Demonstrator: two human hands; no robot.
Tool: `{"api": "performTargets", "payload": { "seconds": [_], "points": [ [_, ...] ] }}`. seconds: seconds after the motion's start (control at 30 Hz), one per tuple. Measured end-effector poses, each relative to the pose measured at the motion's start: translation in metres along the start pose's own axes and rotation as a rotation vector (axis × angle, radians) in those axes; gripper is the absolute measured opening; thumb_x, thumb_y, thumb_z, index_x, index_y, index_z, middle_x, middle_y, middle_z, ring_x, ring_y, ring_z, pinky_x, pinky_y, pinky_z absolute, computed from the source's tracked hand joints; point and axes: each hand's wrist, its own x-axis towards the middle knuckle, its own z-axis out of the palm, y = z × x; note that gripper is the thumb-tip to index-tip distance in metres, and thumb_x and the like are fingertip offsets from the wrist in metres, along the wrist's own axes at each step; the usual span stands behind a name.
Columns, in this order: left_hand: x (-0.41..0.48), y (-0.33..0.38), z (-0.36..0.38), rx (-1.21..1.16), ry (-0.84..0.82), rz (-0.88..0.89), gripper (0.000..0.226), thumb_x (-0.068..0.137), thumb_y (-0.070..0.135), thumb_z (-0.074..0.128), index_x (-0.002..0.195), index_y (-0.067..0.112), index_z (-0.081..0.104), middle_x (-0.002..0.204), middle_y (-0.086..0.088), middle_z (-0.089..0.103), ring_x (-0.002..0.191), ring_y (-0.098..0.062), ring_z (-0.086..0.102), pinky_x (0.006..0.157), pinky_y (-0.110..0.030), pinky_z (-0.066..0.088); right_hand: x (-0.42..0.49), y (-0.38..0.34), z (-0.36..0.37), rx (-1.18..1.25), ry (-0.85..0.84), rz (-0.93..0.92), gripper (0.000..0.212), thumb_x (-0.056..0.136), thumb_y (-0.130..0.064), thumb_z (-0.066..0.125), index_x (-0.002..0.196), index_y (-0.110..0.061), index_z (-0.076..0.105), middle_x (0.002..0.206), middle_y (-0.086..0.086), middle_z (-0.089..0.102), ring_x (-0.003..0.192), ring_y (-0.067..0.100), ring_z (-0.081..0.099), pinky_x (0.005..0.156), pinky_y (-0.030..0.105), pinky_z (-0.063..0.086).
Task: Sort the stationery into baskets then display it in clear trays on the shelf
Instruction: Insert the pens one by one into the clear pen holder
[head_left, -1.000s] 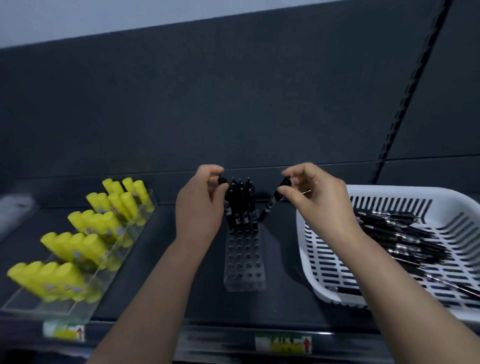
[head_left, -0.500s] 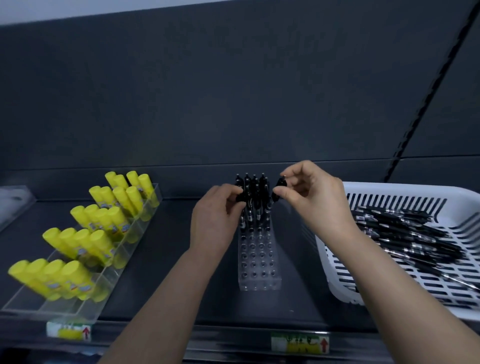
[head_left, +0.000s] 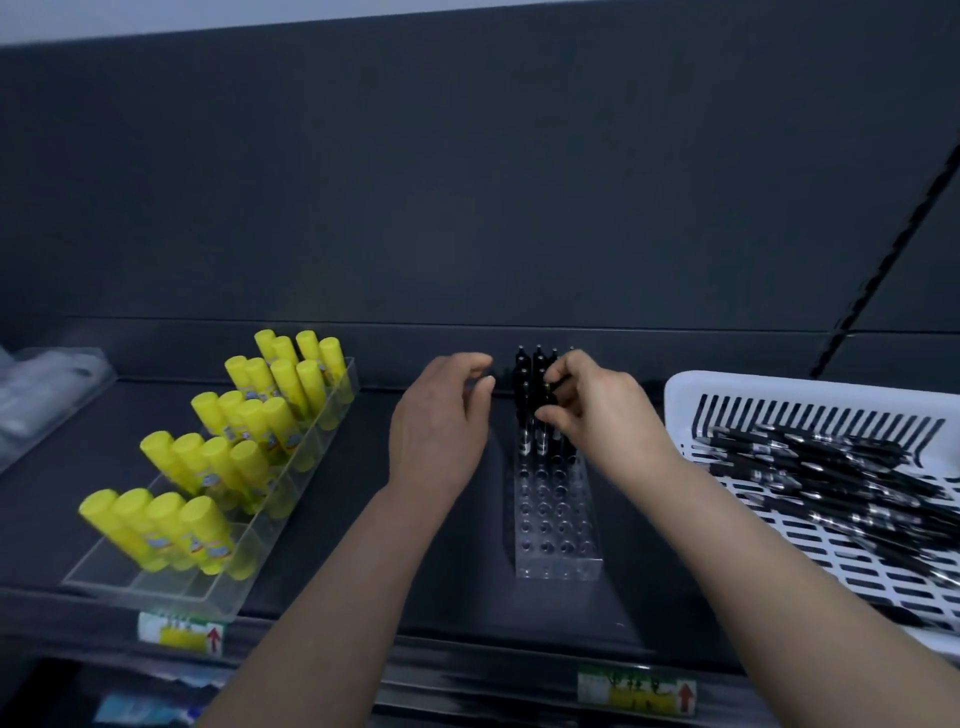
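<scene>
Display step: R hand (head_left: 597, 415) pinches pen (head_left: 548, 396), seating it in back rows of rack (head_left: 558, 525). L hand (head_left: 441, 426) loose, holds nothing, just beside rack. Next prob: release, fetch another from basket (head_left: 691, 397).

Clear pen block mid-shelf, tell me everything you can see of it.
The clear pen block is a see-through, acrylic-looking slab drilled with rows of round holes. It lies flat on the dark shelf, long side running away from the camera. Black pens stand upright in its far rows; nearer holes are empty. The right hand pinches one pen there.
</scene>
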Motion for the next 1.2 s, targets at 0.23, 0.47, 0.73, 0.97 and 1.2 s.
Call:
{"api": "performTargets", "payload": {
  "seconds": [0.23,0.47,0.73,0.97,1.2],
  "points": [
    [0.002,0.014,-0.003,-0.032,0.033,0.063,0.02,0.091,0.013,0.058,0.108,0.018,0.066,0.099,0.007,0.063,0.081,-0.002,0.054,0.075,-0.022,0.047,-0.007,-0.002,-0.011,-0.046,0.013,0.01,0.045,0.079,-0.037,0.074,0.112,-0.023,0.048,0.094,-0.009,0.066,0.085,0.017,0.063,0.076,0.034,0.05],
    [0.008,0.06,0.025,-0.083,-0.029,0.174,0.021,0.087,0.007,0.058,0.102,0.018,0.069,0.099,0.007,0.065,0.091,-0.014,0.059,0.079,-0.032,0.05,-0.038,0.034,-0.066,-0.443,0.081,-0.015,0.012,0.09,-0.023,0.056,0.099,-0.026,0.063,0.094,-0.004,0.063,0.092,0.023,0.061,0.065,0.031,0.042],
    [-0.003,0.137,0.094,-0.011,-0.3,0.354,0.019,0.089,0.013,0.058,0.102,0.02,0.068,0.101,0.008,0.066,0.099,-0.015,0.052,0.081,-0.027,0.044,-0.1,0.111,-0.134,-0.552,0.076,0.247,0.016,0.089,-0.022,0.056,0.098,-0.031,0.065,0.1,-0.008,0.066,0.094,0.019,0.062,0.063,0.028,0.042],
    [-0.02,0.203,0.163,0.163,-0.85,0.396,0.02,0.09,0.026,0.062,0.11,0.025,0.067,0.111,0.007,0.067,0.106,-0.015,0.059,0.089,-0.033,0.049,-0.15,0.169,-0.186,-0.574,0.133,0.501,0.026,0.087,-0.017,0.056,0.104,-0.033,0.067,0.102,-0.007,0.068,0.097,0.021,0.062,0.069,0.031,0.048],
    [-0.034,0.233,0.197,0.183,-0.948,0.332,0.019,0.092,0.026,0.062,0.11,0.023,0.067,0.106,0.006,0.068,0.101,-0.015,0.061,0.09,-0.036,0.051,-0.162,0.211,-0.189,-0.603,-0.255,0.665,0.029,0.08,-0.001,0.059,0.102,-0.018,0.068,0.101,0.004,0.064,0.088,0.026,0.063,0.072,0.03,0.05]
  ]
}}
